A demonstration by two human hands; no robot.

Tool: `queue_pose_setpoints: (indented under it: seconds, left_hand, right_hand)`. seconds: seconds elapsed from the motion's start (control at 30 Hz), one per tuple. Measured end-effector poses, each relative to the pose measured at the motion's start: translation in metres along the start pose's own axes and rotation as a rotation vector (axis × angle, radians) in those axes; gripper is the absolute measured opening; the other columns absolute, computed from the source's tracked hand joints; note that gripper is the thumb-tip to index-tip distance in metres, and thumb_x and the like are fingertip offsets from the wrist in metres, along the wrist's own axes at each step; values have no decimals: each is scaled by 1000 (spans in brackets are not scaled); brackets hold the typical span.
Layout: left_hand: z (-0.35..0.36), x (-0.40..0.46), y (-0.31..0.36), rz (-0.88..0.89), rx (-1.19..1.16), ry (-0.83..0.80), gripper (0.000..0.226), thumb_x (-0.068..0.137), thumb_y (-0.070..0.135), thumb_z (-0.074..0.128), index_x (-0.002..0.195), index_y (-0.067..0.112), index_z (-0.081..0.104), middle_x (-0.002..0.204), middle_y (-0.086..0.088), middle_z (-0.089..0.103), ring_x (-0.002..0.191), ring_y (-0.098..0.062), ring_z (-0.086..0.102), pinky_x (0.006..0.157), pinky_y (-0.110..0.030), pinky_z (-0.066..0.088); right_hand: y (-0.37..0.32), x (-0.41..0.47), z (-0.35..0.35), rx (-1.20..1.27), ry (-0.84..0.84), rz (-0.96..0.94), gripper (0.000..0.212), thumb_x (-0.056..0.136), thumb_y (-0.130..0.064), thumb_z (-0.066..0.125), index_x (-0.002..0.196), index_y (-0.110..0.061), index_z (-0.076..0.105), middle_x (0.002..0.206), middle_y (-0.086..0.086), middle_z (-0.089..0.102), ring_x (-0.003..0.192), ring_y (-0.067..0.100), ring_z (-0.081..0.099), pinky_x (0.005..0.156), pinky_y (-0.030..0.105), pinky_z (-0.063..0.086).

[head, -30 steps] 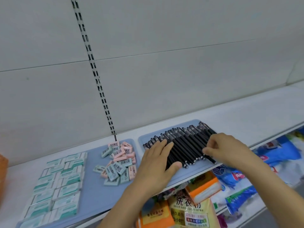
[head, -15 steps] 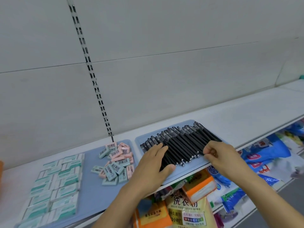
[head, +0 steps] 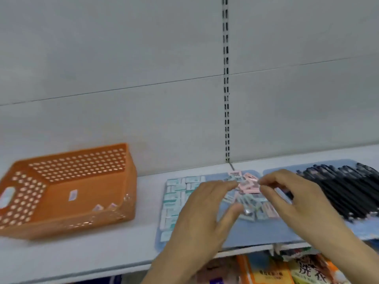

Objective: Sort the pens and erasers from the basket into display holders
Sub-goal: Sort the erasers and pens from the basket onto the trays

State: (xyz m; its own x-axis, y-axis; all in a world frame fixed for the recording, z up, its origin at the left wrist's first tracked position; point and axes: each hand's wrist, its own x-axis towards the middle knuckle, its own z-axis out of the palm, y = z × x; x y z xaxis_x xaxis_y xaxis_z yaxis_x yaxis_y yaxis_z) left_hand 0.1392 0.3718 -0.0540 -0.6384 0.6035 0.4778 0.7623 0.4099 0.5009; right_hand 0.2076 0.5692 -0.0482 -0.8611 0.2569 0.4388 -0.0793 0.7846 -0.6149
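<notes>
An orange perforated basket (head: 61, 222) stands at the left of the white shelf, with a few erasers (head: 98, 207) left inside. A blue tray (head: 246, 236) holds neat rows of green-white erasers (head: 176, 193) and a loose pile of pink and green erasers (head: 249, 185). To its right, a second blue tray (head: 287, 173) carries a row of black pens (head: 348, 191). My left hand (head: 205, 212) hovers over the loose pile with fingers spread. My right hand (head: 291, 197) reaches over the pile from the right, its fingertips at the pink erasers. The view is blurred.
The white shelf (head: 82, 253) has a bare strip in front of the basket and between basket and tray. A slotted metal upright (head: 226, 99) runs down the back wall. Packaged goods (head: 266, 271) fill the shelf below.
Both hands left the pens and moved left onto the loose eraser pile. The view swung left, bringing the orange basket into sight.
</notes>
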Motion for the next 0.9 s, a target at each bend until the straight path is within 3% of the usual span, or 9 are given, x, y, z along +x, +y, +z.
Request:
queue_pose_setpoints:
  seconds: [0.23, 0.33, 0.47, 0.57, 0.67, 0.77, 0.9]
  left_hand:
    - [-150, -62, -93, -113, 177, 328, 33, 93, 50, 46, 119, 37, 61, 121, 27, 54, 122, 2, 48, 103, -19, 36]
    - [-217, -82, -146, -264, 298, 484, 36, 91, 47, 49, 120, 30, 61, 126, 16, 57, 124, -7, 47, 105, -29, 36]
    - [-285, -102, -214, -591, 459, 428, 51, 94, 41, 57, 140, 24, 45, 144, 1, 47, 135, -21, 37, 105, -37, 31]
    - [-302, -106, -244, -822, 414, 262, 70, 91, 50, 55, 150, 26, 26, 155, -2, 34, 139, -25, 36, 108, -48, 35]
    - [-301, -111, -256, -821, 174, 184, 55, 99, 41, 45, 149, 32, 24, 145, 2, 46, 121, -21, 53, 101, -45, 44]
    - [-293, -115, -257, -780, 27, 256, 46, 102, 34, 39, 147, 37, 26, 136, 4, 53, 103, -13, 53, 94, -40, 47]
    - [-286, -112, -255, -810, -35, 381, 42, 103, 33, 38, 145, 36, 32, 136, 2, 54, 100, -12, 51, 92, -41, 48]
  right_hand:
    - [-108, 43, 101, 156, -156, -280, 14, 93, -24, 61, 85, -36, 63, 91, -20, 63, 92, 0, 59, 79, 9, 40]
    - [-154, 61, 133, 164, -164, -386, 8, 88, -24, 63, 87, -32, 64, 88, -18, 63, 89, 0, 59, 79, 10, 41]
    - [-212, 86, 177, 114, -292, -464, 13, 87, -18, 69, 89, -30, 65, 88, -20, 63, 87, 0, 59, 76, 12, 42]
    - [-235, 109, 211, -217, -541, -441, 18, 89, -28, 64, 106, -34, 63, 104, -24, 59, 97, -3, 55, 87, 18, 44]
    - [-237, 129, 239, -613, -762, -369, 34, 86, -29, 63, 119, -32, 58, 121, -10, 59, 107, 13, 57, 92, 33, 49]
    - [-245, 135, 249, -848, -1004, -215, 33, 78, -31, 68, 106, -29, 51, 107, -6, 58, 95, 18, 58, 83, 33, 52]
    - [-256, 146, 252, -987, -1136, -115, 54, 78, -30, 73, 125, -28, 47, 123, -5, 55, 106, 19, 55, 87, 34, 49]
